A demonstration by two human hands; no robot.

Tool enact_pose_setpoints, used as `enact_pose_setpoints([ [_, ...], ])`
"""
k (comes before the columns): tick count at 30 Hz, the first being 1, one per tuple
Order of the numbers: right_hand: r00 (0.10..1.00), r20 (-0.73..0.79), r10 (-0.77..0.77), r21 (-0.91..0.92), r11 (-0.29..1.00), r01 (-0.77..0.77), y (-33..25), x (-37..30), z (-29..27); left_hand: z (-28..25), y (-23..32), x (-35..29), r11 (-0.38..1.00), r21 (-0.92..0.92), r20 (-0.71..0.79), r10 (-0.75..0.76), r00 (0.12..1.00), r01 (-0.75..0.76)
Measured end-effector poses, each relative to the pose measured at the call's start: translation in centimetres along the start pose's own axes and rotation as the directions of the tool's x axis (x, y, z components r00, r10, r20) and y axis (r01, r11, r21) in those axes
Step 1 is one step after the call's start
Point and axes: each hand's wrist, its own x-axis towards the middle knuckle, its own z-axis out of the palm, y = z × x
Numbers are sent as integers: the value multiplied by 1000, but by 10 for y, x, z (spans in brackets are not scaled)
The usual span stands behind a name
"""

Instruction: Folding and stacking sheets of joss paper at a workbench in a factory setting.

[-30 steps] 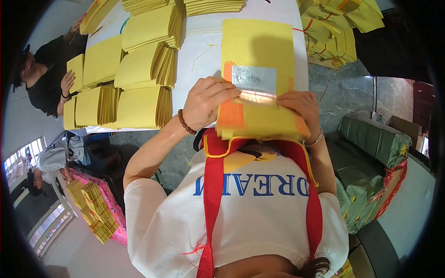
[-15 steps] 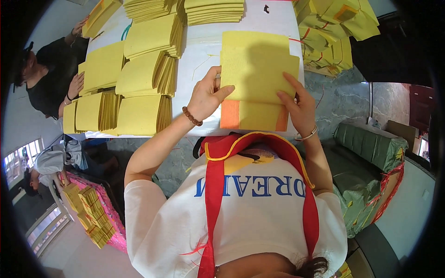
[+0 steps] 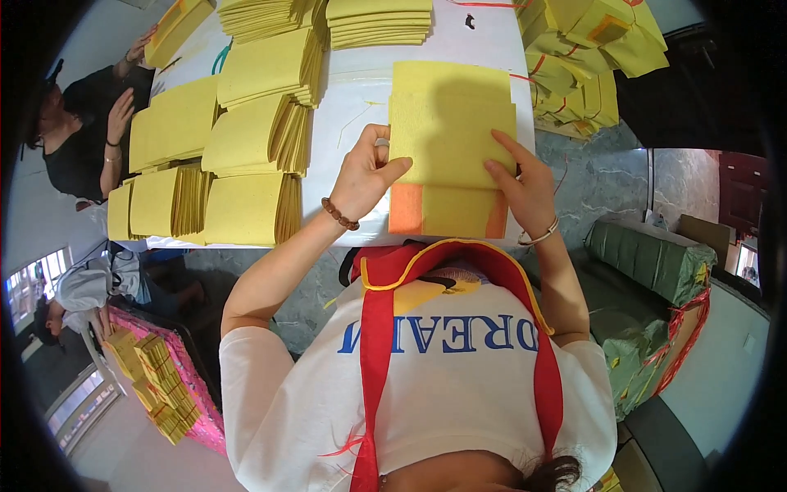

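Observation:
A folded stack of coarse yellow paper (image 3: 451,131) with orange patches along its near end lies in front of me at the table's near edge. An upper sheet juts out a little on its right side. Against the stack's left edge my left hand (image 3: 369,168) is closed, thumb on top and the other fingers curled at the side and partly hidden. On the right edge my right hand (image 3: 525,180) grips the same paper, thumb on top and index finger along the side. Folded yellow paper bundles (image 3: 254,135) stand in rows to the left.
The white-topped table (image 3: 348,107) carries more yellow bundles (image 3: 379,22) at the far side. Tied yellow bundles (image 3: 578,94) are piled at the far right. Green wrapped bales (image 3: 652,258) lie right of me. A co-worker (image 3: 78,135) works at the left; another person (image 3: 98,275) is beyond.
My right hand has shifted slightly left, and the jutting sheet's edge has moved inward with it. The co-worker at the left has lifted one hand off the yellow bundles.

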Motion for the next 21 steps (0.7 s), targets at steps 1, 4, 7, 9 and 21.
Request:
enact_pose_setpoints([
  [1, 1000, -1, 1, -3, 1000, -1, 1, 1, 0, 0, 1, 0, 999, 52, -1, -8, 1000, 8],
  [4, 999, 9, 31, 32, 999, -32, 4, 2, 1, -1, -1, 2, 996, 90, -4, 5, 1000, -5],
  [7, 998, 12, 63, 42, 997, -64, 1, 2, 2, -1, 1, 1, 998, 57, -7, 12, 1000, -11],
  [9, 998, -54, 33, 48, 998, -30, 4, 1, 6, 1, 3, 1, 999, 37, -2, 2, 1000, -2],
  [21, 995, -99, -15, -25, 1000, 13, 10, 4, 8, -2, 19, -4, 995, 97, -46, 7, 999, -2],
])
